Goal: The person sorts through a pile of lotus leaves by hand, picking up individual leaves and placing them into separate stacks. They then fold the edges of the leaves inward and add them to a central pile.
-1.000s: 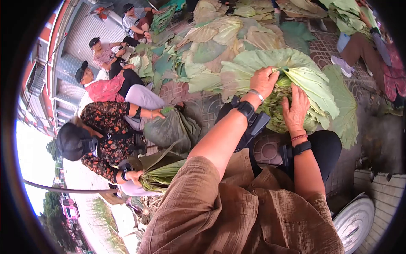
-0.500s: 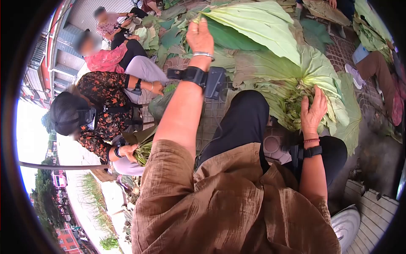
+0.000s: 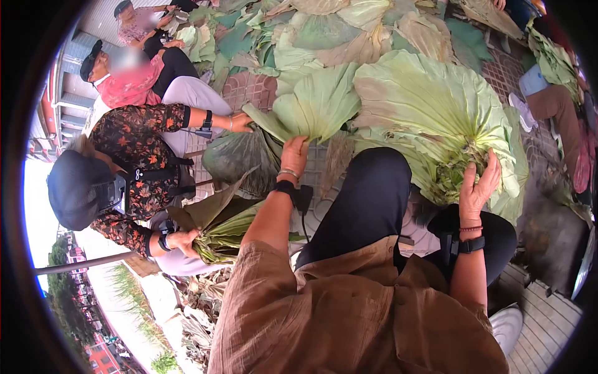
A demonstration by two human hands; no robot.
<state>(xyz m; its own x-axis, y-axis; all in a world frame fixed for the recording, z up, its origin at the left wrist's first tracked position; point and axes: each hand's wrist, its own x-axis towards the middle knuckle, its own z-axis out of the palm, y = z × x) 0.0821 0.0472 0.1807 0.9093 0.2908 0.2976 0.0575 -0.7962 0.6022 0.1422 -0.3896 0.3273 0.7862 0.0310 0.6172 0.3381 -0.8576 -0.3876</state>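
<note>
My left hand pinches the gathered base of a pale green lotus leaf, which fans out above my fingers. Low at the right, my right hand curls round the side of a bundle of lotus leaves. The bundle's large leaves spread up and away from its bunched, crumpled stem end, next to my fingers. A co-worker's hand reaches to the left edge of the leaf in my left hand. The co-worker's other hand grips a second leaf bundle.
Many loose leaves cover the paved ground ahead. My bent knee stands between my arms. The co-worker in a flowered shirt sits close on my left, with more people beyond. At the right are another person's brown-trousered legs.
My left hand has come down and nearer to me with the leaf, which now points upward. The co-worker's upper hand now meets its edge. My right hand has stayed at the bundle.
</note>
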